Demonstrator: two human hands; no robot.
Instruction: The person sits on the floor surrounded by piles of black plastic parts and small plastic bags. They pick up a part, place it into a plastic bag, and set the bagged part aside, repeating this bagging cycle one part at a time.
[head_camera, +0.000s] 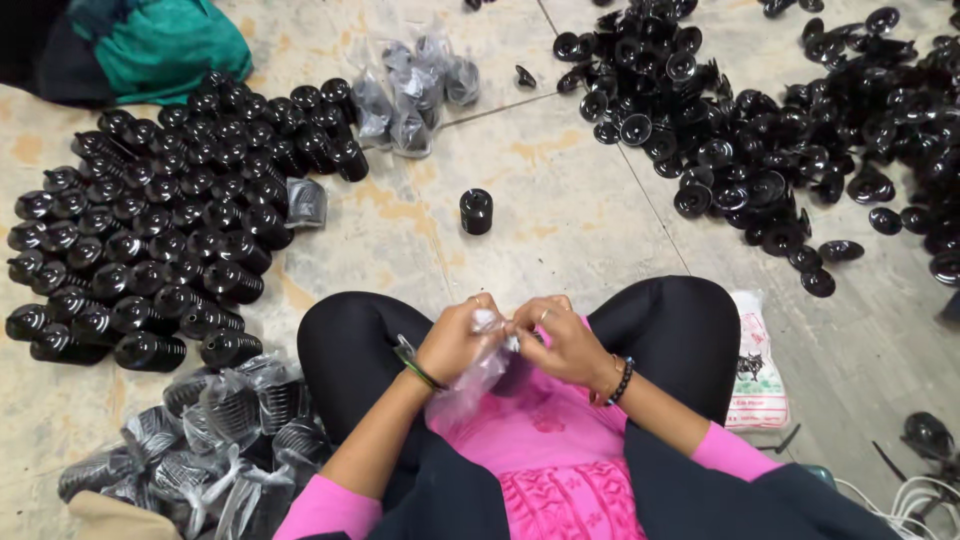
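On the floor's left side you've lined up a big block of black ribbed cylinders (150, 240); loose black caps (760, 130) crowd the far right. Bagged parts (210, 440) sit near-left, so plenty looks unpacked. Over your lap, left hand (455, 340) and right hand (560, 340) pinch a clear plastic bag (470, 385), possibly empty.

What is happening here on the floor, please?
A person sits cross-legged on the floor. The left hand and the right hand together pinch the top of a small clear plastic bag above the lap. Stacked black ribbed parts lie to the left, loose black caps to the right. Already bagged stacks lie near the left knee, and one stack stands alone in front.
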